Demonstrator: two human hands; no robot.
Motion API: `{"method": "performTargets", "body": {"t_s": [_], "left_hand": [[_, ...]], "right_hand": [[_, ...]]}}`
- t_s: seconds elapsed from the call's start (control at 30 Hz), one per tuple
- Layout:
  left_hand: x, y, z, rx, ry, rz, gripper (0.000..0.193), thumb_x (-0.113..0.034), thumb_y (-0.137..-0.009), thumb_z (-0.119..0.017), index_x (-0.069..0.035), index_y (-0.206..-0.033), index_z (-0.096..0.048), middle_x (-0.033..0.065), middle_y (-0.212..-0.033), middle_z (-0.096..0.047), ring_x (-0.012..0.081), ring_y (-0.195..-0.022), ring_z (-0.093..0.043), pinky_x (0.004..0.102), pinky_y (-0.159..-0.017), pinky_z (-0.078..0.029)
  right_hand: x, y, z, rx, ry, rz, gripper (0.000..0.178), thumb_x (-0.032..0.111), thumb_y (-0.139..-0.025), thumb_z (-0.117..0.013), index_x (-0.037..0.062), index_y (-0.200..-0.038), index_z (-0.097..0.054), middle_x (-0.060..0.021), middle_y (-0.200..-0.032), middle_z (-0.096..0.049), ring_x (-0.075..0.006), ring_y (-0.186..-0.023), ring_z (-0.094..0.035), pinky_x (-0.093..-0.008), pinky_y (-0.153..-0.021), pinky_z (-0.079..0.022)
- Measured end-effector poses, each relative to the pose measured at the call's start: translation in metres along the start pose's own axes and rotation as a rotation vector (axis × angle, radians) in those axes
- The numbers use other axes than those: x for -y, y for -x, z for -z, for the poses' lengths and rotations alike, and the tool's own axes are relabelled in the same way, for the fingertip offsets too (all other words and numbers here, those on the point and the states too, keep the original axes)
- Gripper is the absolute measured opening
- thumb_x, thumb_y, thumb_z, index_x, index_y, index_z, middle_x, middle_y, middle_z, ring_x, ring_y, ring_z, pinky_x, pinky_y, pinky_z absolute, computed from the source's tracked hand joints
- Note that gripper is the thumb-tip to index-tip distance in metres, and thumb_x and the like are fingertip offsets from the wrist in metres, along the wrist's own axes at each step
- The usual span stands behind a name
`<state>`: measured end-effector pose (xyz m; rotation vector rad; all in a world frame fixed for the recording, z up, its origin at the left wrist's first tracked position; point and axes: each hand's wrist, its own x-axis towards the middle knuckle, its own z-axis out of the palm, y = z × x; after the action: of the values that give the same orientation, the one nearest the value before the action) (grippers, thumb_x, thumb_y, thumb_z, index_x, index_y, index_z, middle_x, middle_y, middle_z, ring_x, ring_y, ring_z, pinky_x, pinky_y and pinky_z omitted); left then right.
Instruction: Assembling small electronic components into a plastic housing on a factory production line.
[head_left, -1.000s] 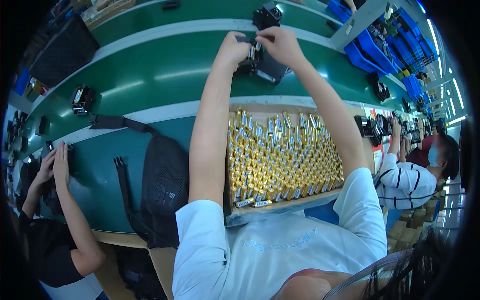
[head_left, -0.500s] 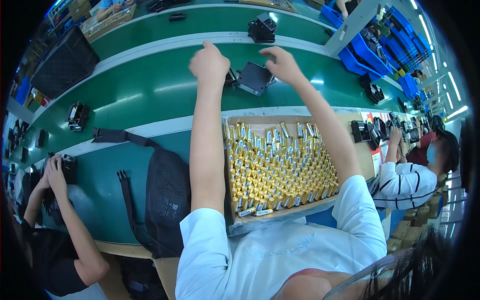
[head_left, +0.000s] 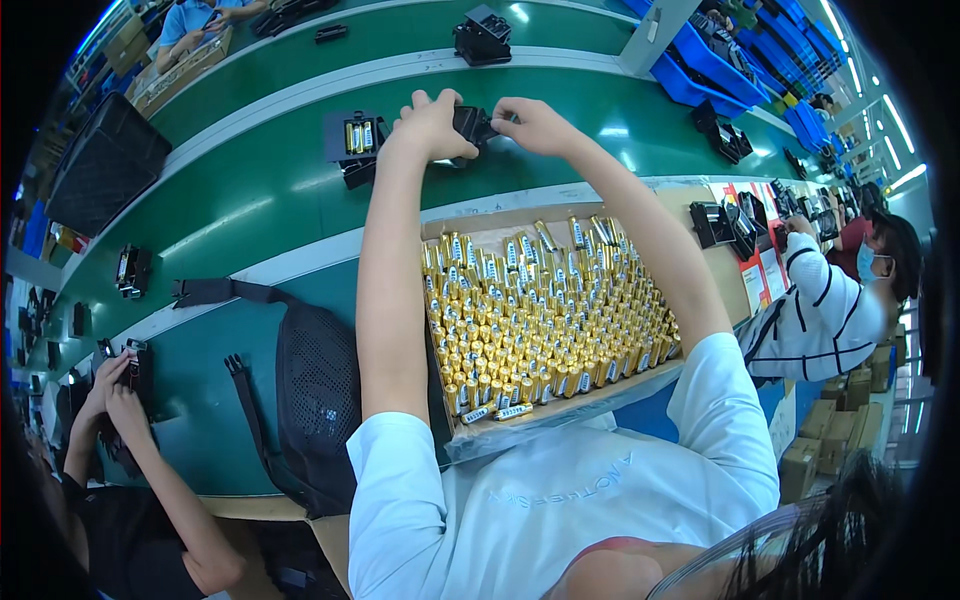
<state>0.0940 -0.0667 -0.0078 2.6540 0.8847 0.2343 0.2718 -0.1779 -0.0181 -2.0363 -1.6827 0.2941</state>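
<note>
Black case [head_left: 468, 122] is over green belt [head_left: 275, 165], btwn L hand [head_left: 430, 128] & R hand [head_left: 540, 127]. Can't tell if L grips; R pinches case's right edge. Gold batts [head_left: 545, 320] are in box [head_left: 575, 405] nr shirt [head_left: 600, 490].

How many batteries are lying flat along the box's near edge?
2: one battery by the near left corner of the box, the second battery just right of it. The right sleeve might hide more.
</note>
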Motion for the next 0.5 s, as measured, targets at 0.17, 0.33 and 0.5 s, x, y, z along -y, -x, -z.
{"method": "performTargets", "body": {"t_s": [0.17,0.33,0.5], "left_hand": [[0.021,0.002,0.008,0.145,0.628,-0.181,0.069,-0.028,-0.074,-0.072,-0.014,-0.138,-0.052,0.0176,-0.111,-0.062,0.0280,-0.083,-0.062,0.0367,-0.076,-0.054],[0.048,-0.008,-0.014,0.096,1.032,-0.216,0.063,-0.009,-0.074,-0.070,-0.006,-0.135,-0.051,0.0189,-0.104,-0.064,0.0214,-0.078,-0.064,0.0291,-0.063,-0.056],[0.019,-0.033,0.007,-0.093,0.608,-0.298,0.039,-0.014,-0.076,-0.066,0.003,-0.110,-0.061,0.0165,-0.096,-0.069,0.0294,-0.075,-0.063,0.0352,-0.073,-0.053]], "right_hand": [[0.026,0.009,0.030,-0.241,0.011,0.128,0.023,0.024,-0.088,-0.059,0.0034,-0.087,-0.068,-0.0082,-0.084,-0.067,-0.0251,-0.070,-0.058,-0.0360,-0.070,-0.050],[0.066,-0.001,0.055,-0.042,0.313,-0.025,0.019,0.021,-0.088,-0.061,0.0044,-0.093,-0.070,-0.0054,-0.067,-0.061,-0.0194,-0.059,-0.055,-0.0296,-0.061,-0.048],[-0.029,-0.066,0.020,0.075,-0.192,-0.347,0.021,0.023,-0.084,-0.059,0.0035,-0.082,-0.067,-0.0086,-0.075,-0.064,-0.0247,-0.060,-0.056,-0.0325,-0.060,-0.049]]}}
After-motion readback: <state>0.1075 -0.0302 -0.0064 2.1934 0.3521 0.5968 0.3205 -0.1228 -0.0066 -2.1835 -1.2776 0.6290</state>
